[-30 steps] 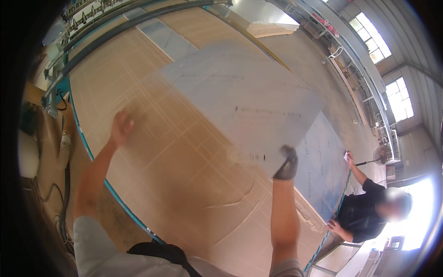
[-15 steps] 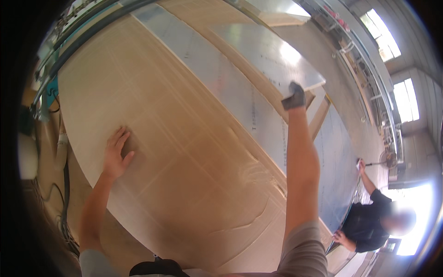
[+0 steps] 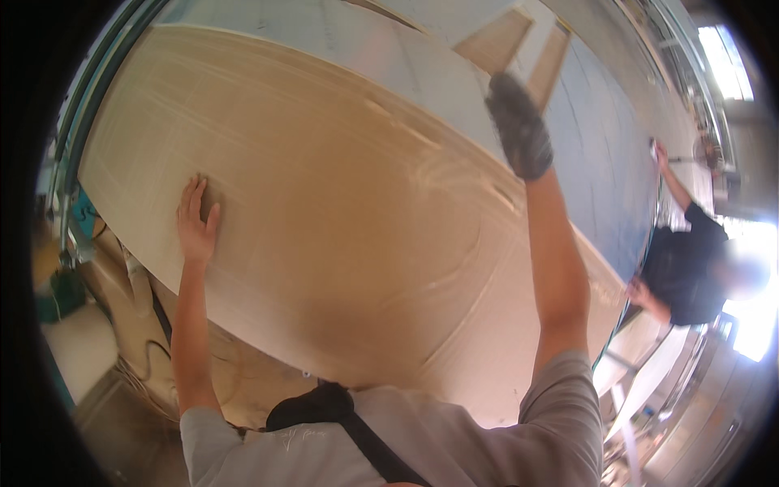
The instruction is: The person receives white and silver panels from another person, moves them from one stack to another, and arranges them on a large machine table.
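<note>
A large brown sheet (image 3: 324,195), wrinkled along its far right edge, spreads out before me. My left hand (image 3: 197,219) is bare and lies flat on its left part, fingers stretched. My right hand (image 3: 519,126), in a dark glove, reaches over the sheet's far edge. It is somewhat blurred, but looks stretched out, and I see nothing in it. Whether it touches the surface below, I cannot tell. Just beyond it are pale metal-like sheets (image 3: 312,32), a brown strip (image 3: 495,42) between them, and a bluish panel (image 3: 596,146) to the right.
A person in dark clothes (image 3: 686,272) stands at the right, one hand on the brown sheet's corner, the other at the bluish panel's far edge. Dark rails (image 3: 93,101) run along the left. Hoses and cables (image 3: 142,369) lie below the near left edge.
My view has tilted toward my body. My right hand has left the corner of the loose pale sheet and come back nearer. My left hand stays flat on the brown sheet.
</note>
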Motion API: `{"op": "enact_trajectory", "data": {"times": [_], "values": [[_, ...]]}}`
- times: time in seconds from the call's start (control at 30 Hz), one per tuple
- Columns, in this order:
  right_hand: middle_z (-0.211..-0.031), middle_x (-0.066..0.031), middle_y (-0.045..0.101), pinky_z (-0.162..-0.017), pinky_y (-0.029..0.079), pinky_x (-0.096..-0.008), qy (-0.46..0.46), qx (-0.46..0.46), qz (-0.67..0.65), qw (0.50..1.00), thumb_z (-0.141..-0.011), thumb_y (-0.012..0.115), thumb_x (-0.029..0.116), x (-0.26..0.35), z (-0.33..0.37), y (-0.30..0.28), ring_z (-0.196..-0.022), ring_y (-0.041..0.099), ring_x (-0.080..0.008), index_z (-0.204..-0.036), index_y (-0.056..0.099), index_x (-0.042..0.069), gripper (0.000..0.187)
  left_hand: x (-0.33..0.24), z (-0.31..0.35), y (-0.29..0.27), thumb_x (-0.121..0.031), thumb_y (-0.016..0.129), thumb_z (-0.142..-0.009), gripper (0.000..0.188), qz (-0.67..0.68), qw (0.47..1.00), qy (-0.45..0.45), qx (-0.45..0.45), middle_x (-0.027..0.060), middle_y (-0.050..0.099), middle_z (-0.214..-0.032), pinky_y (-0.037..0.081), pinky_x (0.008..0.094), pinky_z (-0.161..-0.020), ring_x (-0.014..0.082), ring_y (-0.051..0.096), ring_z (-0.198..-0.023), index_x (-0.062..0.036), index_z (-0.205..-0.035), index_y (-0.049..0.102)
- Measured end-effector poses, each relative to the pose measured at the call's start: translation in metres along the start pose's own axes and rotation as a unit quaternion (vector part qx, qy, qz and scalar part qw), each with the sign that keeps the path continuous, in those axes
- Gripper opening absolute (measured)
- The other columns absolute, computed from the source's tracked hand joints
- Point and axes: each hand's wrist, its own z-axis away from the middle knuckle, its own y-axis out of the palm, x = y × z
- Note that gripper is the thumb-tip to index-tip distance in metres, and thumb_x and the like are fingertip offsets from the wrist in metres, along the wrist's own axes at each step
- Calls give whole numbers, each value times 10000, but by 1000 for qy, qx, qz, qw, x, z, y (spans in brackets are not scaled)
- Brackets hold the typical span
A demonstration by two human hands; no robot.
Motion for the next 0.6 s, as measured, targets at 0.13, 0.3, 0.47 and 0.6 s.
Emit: {"op": "enact_trajectory", "data": {"times": [0.13,0.3,0.47,0.6], "values": [[-1589,-122,420,-1185,371,-422,108,-125,451,877,-861,754,162,4,253,22,-1449,420,-316,-1545,402,95,772,9,0,12,-323,570,-1023,508,25,999,29,-21,140,463,-1554,324,466,-1184,349,410,-1444,-68,-1459,520],[-1481,-181,521,-1162,401,-429,201,-334,571,722,-808,706,50,36,540,95,-1391,482,-352,-1473,493,81,699,-25,10,15,-376,532,-1052,537,129,987,84,-46,170,456,-1554,330,467,-1184,359,412,-1444,-39,-1470,505],[-1450,-170,546,-1143,414,-427,230,-583,470,622,-813,719,61,29,717,146,-1361,511,-346,-1442,518,73,660,-163,64,40,-428,515,-1053,598,199,968,152,-21,187,443,-1563,300,458,-1203,354,391,-1463,-11,-1481,488],[-1392,-197,571,-1118,435,-431,218,-644,426,597,-821,729,90,39,771,166,-1324,530,-365,-1412,541,74,619,-312,123,46,-402,507,-1057,577,168,939,284,96,190,430,-1573,286,451,-1211,339,376,-1477,-16,-1485,487]]}}
